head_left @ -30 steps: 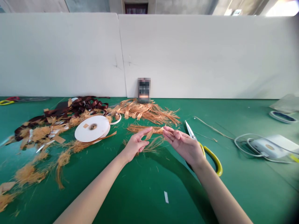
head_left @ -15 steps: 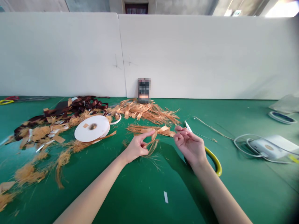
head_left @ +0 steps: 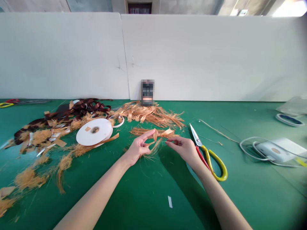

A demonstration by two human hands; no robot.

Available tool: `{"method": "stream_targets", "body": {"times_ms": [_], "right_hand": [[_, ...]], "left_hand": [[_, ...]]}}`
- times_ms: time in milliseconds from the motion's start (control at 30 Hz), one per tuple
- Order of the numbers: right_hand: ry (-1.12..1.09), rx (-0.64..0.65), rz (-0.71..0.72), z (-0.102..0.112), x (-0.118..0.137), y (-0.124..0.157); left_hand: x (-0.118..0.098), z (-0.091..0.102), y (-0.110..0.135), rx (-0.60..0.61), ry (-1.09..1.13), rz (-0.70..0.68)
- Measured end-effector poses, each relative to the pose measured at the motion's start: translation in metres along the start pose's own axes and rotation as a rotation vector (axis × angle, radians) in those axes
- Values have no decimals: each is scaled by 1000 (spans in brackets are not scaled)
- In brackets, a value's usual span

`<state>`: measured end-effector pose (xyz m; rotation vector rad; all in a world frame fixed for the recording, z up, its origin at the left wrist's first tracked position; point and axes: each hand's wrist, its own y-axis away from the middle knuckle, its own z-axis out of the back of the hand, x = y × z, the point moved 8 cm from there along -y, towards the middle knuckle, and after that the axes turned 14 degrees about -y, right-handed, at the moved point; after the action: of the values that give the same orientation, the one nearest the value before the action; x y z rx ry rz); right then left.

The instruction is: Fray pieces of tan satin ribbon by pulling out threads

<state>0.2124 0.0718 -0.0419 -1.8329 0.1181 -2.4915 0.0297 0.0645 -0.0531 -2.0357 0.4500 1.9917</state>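
Observation:
My left hand (head_left: pixel 136 149) is closed on a tan raffia ribbon (head_left: pixel 155 135), which loops between thumb and index finger and frays into thin fibres below. To its right, my right hand (head_left: pixel 184 149) has thumb and fingertips pinched together beside those frayed fibres; whatever lies in the pinch is too fine to make out. Just beyond both hands, a small bundle of tan raffia strips (head_left: pixel 139 131) lies on the green table. Scissors (head_left: pixel 217 161) with one yellow and one red handle rest by my right forearm, which partly covers the red one.
A white spool (head_left: pixel 90 134) stands left among tangled tan fibres and dark brown ribbon (head_left: pixel 81 110). Behind the hands lies a larger raffia pile (head_left: pixel 153 115) below a small blurred dark object (head_left: pixel 147 92). A white box with a cable (head_left: pixel 283 150) is at right; white panels (head_left: pixel 203 57) close the back.
My right hand has moved left and turned palm-down, its fingertips coming close to the ribbon and uncovering the scissors. My left hand has shifted slightly left, still holding the ribbon.

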Motion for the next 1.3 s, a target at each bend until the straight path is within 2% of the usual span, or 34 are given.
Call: {"method": "stream_targets", "body": {"times_ms": [100,233,567,800,900,967,1033,1067,1133,1233,1300], "right_hand": [[53,13,37,-1,-1,-1],[-17,27,-18,-4,-1,0],[-211,-128,-121,4,-7,3],[-347,-154,-154,5,-8,5],[-500,-230,-121,18,-10,4],[-564,-337,-46,32,-9,4],[-503,-446,33,43,-5,7],[-455,-454,51,43,-2,8],[-383,-343,33,29,5,7],[-328,-37,-50,-8,11,7],[-309,91,-88,-26,11,10]], "left_hand": [[1,-2,0,19,-66,-12],[4,-6,0,75,-123,-26],[5,-11,-1,121,-216,-42],[4,-9,-1,108,-202,-51],[4,-7,0,102,-160,-57],[2,-8,0,111,-134,-69],[0,-10,0,130,-127,-72],[-1,-11,1,142,-136,-69],[-3,-14,2,168,-167,-63],[-5,-17,4,188,-189,-62],[-5,-20,4,193,-200,-58]]}}
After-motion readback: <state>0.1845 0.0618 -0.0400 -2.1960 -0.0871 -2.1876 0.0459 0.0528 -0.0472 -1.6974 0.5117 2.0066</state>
